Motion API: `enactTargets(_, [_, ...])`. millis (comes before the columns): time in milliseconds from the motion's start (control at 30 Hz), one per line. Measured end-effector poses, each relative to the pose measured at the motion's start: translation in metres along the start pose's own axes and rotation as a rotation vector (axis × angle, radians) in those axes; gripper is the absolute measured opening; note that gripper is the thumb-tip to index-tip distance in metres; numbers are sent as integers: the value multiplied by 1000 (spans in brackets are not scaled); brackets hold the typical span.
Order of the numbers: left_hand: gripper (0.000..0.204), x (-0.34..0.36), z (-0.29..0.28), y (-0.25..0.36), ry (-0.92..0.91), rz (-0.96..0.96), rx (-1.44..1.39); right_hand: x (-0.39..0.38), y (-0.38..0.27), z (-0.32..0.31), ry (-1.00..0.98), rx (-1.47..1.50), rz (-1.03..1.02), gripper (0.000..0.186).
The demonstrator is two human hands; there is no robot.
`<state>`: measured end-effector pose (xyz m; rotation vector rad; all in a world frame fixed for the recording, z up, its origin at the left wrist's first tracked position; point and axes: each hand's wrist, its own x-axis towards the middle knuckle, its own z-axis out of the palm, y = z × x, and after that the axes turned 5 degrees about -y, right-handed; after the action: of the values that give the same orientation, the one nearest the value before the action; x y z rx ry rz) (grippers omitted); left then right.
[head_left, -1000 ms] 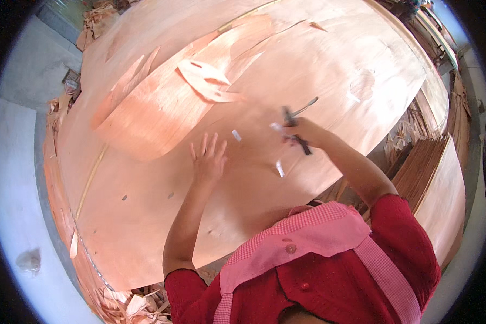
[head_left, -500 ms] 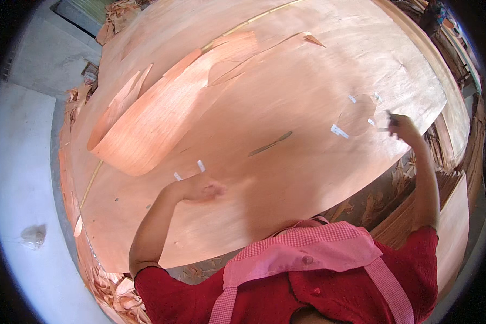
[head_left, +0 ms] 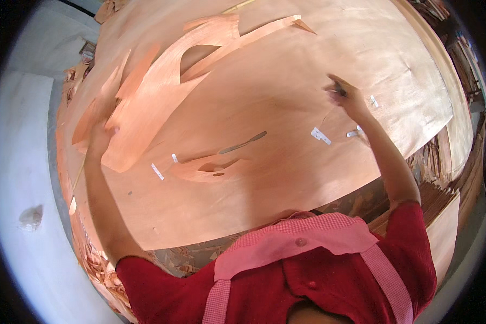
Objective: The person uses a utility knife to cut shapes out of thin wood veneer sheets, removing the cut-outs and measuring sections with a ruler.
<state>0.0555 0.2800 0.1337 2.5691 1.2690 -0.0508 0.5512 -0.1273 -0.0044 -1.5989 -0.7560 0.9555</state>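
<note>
A large, thin wood veneer sheet (head_left: 286,189) spreads out before me. On its left part lies a loose, partly curled veneer strip (head_left: 151,102) with torn, pointed ends. My left hand (head_left: 100,139) is closed on the strip's near left edge, its fingers partly hidden. Farther right, my right hand (head_left: 346,96) is raised over the sheet, closed around a small dark tool (head_left: 337,89) whose kind is blurred. A narrow dark slit (head_left: 243,143) shows in the sheet between my hands. Nearer me sits a thin veneer patch (head_left: 200,168) with an opening beside it.
White tape pieces stick to the sheet, one (head_left: 157,171) at left and another (head_left: 321,135) below my right hand. Veneer scraps (head_left: 100,270) pile along the left edge. Stacked veneer (head_left: 432,202) stands at right. A pale wall (head_left: 21,162) rises at far left.
My left hand has moved left and away from me onto the loose strip, which now lies flatter. My right hand has moved left with the dark tool. The patch at near left has come into view.
</note>
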Motion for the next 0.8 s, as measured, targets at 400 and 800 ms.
enactTargets(400, [26,-154,-10,-8,-507,-423,-450,91,-36,160,-693,7,155,22])
enactTargets(800, [39,-141,95,-67,-497,-300,-147,-64,-58,202,-287,-687,38,22])
